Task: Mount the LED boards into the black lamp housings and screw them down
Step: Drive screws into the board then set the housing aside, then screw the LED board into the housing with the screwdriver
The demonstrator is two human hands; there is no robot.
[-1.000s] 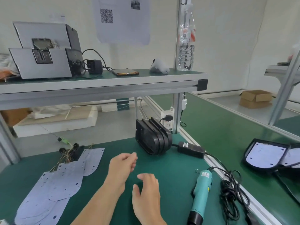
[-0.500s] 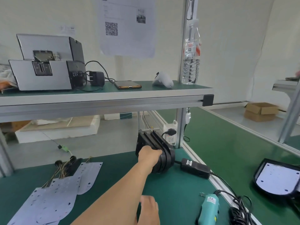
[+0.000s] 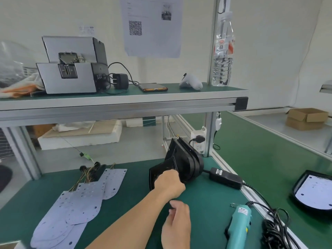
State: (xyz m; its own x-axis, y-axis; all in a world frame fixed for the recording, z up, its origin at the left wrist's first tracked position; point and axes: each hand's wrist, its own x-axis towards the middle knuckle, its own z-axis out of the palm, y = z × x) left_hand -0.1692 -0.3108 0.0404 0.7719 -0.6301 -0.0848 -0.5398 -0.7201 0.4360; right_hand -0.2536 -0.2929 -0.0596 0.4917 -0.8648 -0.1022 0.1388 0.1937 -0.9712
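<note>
Change: the left hand [image 3: 169, 184] has pulled the front housing [image 3: 158, 172] out of the upright housing stack [image 3: 188, 162], on which it rested half a second ago; that housing now leans out toward the camera.
Left hand: fingers curled round the front housing's near edge, forearm stretched up from the bottom centre of the frame.
Right hand [image 3: 177, 227]: low centre, over the green mat [image 3: 206, 198], fingers loosely bent. A dark spot shows at the fingertips; whether it holds anything, cannot tell.
Front housing, contents: the open face shows only black inside, partly hidden by the hand.
Housing stack: remaining black shells stand on edge, packed together, centre of the frame, just before the socket strip [image 3: 197, 141].
Finished housing [image 3: 295, 186]: right edge of the frame, lying flat, with a white fitted board [image 3: 316, 191] seated inside its rim.
LED boards [image 3: 75, 209]: loose overlapping pile, lower left, on the mat. Wire leads [image 3: 89, 174] fan out at its far end.
Screwdriver [image 3: 239, 227]: teal, lying lower right, cable coiled beside it, well apart from both hands.
Power adapter [image 3: 225, 177]: black, on the mat just right of the stack.
Water bottle [image 3: 222, 65]: upper right on the shelf, upright against the post, water in its lower part.
Cardboard box [image 3: 305, 119]: right, flaps open, contents not visible.
Shelf, upper left: grey machine [image 3: 71, 69], phone [image 3: 152, 87].
</note>
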